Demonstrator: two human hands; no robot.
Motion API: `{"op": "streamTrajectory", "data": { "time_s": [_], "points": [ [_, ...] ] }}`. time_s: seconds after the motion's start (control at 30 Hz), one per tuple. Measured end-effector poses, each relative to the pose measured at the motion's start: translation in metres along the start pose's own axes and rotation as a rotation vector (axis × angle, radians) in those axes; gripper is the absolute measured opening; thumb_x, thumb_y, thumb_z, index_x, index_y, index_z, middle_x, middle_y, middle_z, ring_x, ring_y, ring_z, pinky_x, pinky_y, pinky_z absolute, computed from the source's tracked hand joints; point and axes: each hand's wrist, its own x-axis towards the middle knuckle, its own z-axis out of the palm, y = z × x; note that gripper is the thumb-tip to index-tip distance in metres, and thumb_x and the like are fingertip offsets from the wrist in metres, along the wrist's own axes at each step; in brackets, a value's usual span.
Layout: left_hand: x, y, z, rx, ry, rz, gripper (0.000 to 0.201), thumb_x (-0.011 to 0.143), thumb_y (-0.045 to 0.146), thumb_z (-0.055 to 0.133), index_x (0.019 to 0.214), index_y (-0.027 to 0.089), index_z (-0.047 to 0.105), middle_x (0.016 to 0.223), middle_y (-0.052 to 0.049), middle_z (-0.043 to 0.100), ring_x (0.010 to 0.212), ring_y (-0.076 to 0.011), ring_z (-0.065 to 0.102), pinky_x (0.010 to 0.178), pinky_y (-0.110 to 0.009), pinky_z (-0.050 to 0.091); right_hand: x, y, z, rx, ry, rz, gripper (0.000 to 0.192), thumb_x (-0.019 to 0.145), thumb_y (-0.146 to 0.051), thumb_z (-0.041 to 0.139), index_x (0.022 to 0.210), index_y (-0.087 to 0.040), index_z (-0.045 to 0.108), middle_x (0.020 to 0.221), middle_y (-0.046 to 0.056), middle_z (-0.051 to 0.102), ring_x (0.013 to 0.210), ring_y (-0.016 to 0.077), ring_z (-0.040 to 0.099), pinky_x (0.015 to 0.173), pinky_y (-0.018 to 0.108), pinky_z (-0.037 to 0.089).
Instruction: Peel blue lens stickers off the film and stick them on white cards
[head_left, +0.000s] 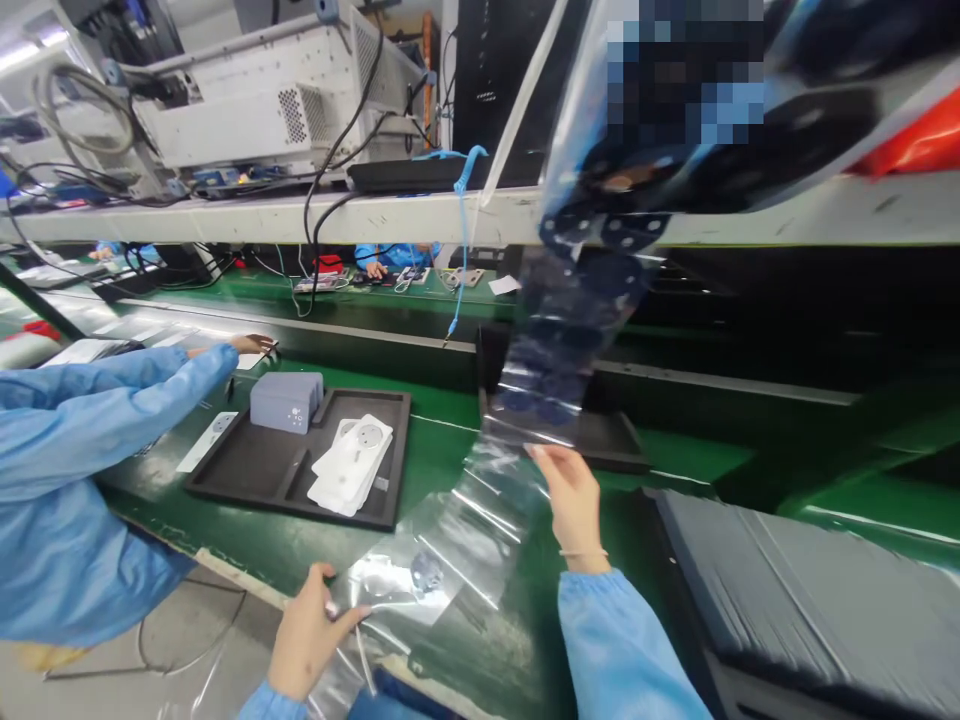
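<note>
A long strip of clear plastic film (480,520) slants down from the shelf to the bench, with dark round pieces (551,375) showing in its upper part. My right hand (576,500) pinches the film's right edge about midway down. At the lower end, my left hand (311,630) grips the film near the bench's front edge. A round, shiny patch (427,572) shows in the film close to that hand. Beyond my left hand, a black tray (255,470) holds a grey-blue stack of cards (285,402) and several white flat pieces (351,465).
A co-worker's blue sleeve (112,410) reaches over the bench at left. A shelf edge (405,215) crosses above, with a coiled blue cord (463,220) hanging from it. Another black tray (615,440) sits behind the film. At right lies a grey covered block (810,590).
</note>
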Motion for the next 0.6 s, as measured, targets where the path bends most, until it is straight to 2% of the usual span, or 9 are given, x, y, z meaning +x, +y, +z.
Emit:
{"op": "streamTrajectory", "data": {
  "time_s": [0.07,0.13,0.23,0.3,0.37,0.47,0.6],
  "points": [
    [-0.007,-0.003,-0.017,-0.102,-0.153,-0.017,0.036,0.07,0.058,0.061,0.073,0.022,0.055,0.054,0.006,0.045,0.056,-0.0186,0.051,0.06,-0.029,0.04,-0.002,-0.009,-0.011,0.116,0.053,0.026,0.045,0.078,-0.06,0.059,0.093,-0.018,0.055,0.091,0.009,0.071,0.085,0.0213,0.071,0.082,0.04,0.055],
    [-0.017,-0.011,-0.04,-0.196,-0.226,-0.012,0.037,0.07,0.057,0.062,0.061,0.022,0.054,0.053,0.004,0.046,0.056,-0.0166,0.048,0.058,-0.027,0.039,-0.003,-0.02,-0.023,0.277,0.137,0.069,0.042,0.071,-0.052,0.071,0.091,-0.019,0.055,0.087,0.006,0.071,0.08,0.0202,0.072,0.077,0.038,0.055],
    [-0.04,-0.041,-0.079,-0.265,-0.156,-0.035,0.036,0.065,0.054,0.07,0.057,0.021,0.056,0.058,0.002,0.055,0.06,-0.0168,0.05,0.063,-0.028,0.043,-0.004,-0.032,-0.036,0.428,0.268,0.143,0.042,0.057,-0.04,0.082,0.083,-0.018,0.058,0.075,0.003,0.069,0.071,0.0192,0.071,0.069,0.034,0.053],
    [-0.059,-0.071,-0.1,-0.279,-0.071,-0.086,0.038,0.064,0.056,0.072,0.055,0.022,0.055,0.058,0.002,0.056,0.062,-0.018,0.053,0.067,-0.029,0.046,-0.006,-0.036,-0.04,0.419,0.296,0.174,0.04,0.053,-0.038,0.083,0.078,-0.019,0.058,0.07,0.003,0.066,0.067,0.0193,0.069,0.07,0.037,0.052],
    [-0.079,-0.106,-0.112,-0.254,-0.03,-0.159,0.04,0.064,0.058,0.072,0.056,0.022,0.056,0.059,0.002,0.058,0.066,-0.0193,0.056,0.073,-0.031,0.048,-0.009,-0.037,-0.041,0.391,0.29,0.188,0.039,0.052,-0.039,0.083,0.075,-0.021,0.057,0.069,0.003,0.065,0.067,0.0206,0.067,0.077,0.046,0.051],
    [-0.106,-0.153,-0.11,-0.201,-0.014,-0.249,0.046,0.058,0.065,0.074,0.055,0.022,0.059,0.067,0.0,0.065,0.075,-0.0227,0.062,0.084,-0.036,0.049,-0.018,-0.036,-0.036,0.358,0.253,0.22,0.035,0.051,-0.039,0.083,0.073,-0.024,0.059,0.069,0.003,0.063,0.07,0.0238,0.066,0.089,0.058,0.046],
    [-0.129,-0.191,-0.083,-0.153,0.117,-0.382,0.059,0.047,0.079,0.069,0.047,0.022,0.055,0.085,-0.005,0.072,0.093,-0.0291,0.066,0.094,-0.041,0.046,-0.031,-0.036,-0.028,0.328,0.203,0.225,0.029,0.055,-0.039,0.082,0.069,-0.026,0.059,0.071,0.006,0.062,0.081,0.0316,0.068,0.093,0.065,0.041]
  ]
}}
